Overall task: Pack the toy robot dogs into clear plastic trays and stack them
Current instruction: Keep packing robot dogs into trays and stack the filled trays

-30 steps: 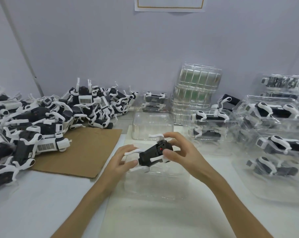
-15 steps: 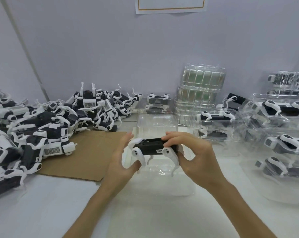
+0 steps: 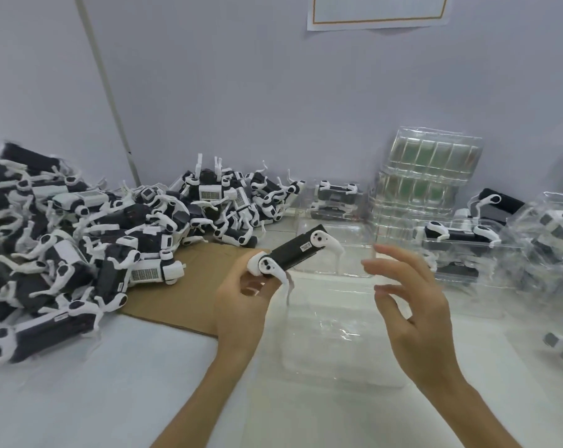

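Head view. Gone from the two-handed, level hold of half a second back to a one-handed one. Only the left hand [image 3: 241,305] on the toy robot dog [image 3: 294,252] now, fingers and thumb curled round its lower-left end by the white leg joint. Tilted too, far end pointing up and to the right, white legs dangling. Let go with the right hand [image 3: 412,305]: off to the right of the dog, not touching it, fingers loosely spread and holding nothing.

Dog up in the air over the far-left corner of an empty clear plastic tray [image 3: 338,344] sitting on the white table [image 3: 80,399], not in it yet. Between the two hands, closer to the left.

Rest of the scene, same as before: big pile of loose dogs [image 3: 80,240] on the left, partly on a sheet of cardboard [image 3: 183,286]. Stack of empty trays [image 3: 425,176] against the wall behind, packed trays [image 3: 461,250] piled up on the right.
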Action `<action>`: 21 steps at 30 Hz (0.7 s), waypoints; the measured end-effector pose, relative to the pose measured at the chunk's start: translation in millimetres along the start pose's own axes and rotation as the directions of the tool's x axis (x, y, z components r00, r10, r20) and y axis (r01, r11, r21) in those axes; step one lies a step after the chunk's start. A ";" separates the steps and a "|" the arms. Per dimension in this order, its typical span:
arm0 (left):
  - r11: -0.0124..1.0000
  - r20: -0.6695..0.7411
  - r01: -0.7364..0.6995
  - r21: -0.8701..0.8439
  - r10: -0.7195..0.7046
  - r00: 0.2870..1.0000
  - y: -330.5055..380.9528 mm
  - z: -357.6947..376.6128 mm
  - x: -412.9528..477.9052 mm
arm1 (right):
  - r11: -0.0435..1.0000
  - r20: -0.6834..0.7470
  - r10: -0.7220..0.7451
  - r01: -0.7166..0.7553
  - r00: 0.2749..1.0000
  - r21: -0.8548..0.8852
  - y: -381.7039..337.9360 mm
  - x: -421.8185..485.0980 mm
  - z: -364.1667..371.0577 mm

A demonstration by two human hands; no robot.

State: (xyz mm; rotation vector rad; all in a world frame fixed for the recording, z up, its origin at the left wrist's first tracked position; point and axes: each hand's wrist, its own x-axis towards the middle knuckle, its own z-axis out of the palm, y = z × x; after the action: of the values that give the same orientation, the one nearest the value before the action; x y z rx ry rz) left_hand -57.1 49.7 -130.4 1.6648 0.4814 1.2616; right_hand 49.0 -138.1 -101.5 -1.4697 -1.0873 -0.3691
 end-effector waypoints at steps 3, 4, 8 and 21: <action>0.979 -0.035 0.124 -0.162 -0.132 0.991 -9.8 -6.9 8.6 | 1.000 0.003 0.006 -0.006 1.000 -0.025 2.0 -1.4 2.8; 0.976 -0.054 0.133 -0.171 -0.144 0.988 -12.6 -9.2 11.9 | 1.000 0.001 0.011 -0.011 1.000 -0.024 2.7 -1.9 3.8; 0.953 -0.168 0.247 -0.178 -0.277 0.946 -27.1 -14.9 27.3 | 0.999 -0.008 0.032 -0.032 0.999 -0.006 5.1 -2.7 6.3; 0.697 0.001 0.585 -0.416 -0.642 0.766 -47.8 -19.8 33.4 | 0.995 0.050 0.095 -0.097 0.994 0.022 2.4 -4.1 7.2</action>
State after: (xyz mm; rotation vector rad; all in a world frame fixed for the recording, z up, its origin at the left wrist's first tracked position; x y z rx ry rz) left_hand -51.0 106.3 -153.9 0.9392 0.7480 0.8870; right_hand 46.3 -133.0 -107.8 -1.5100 -1.0517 -0.2526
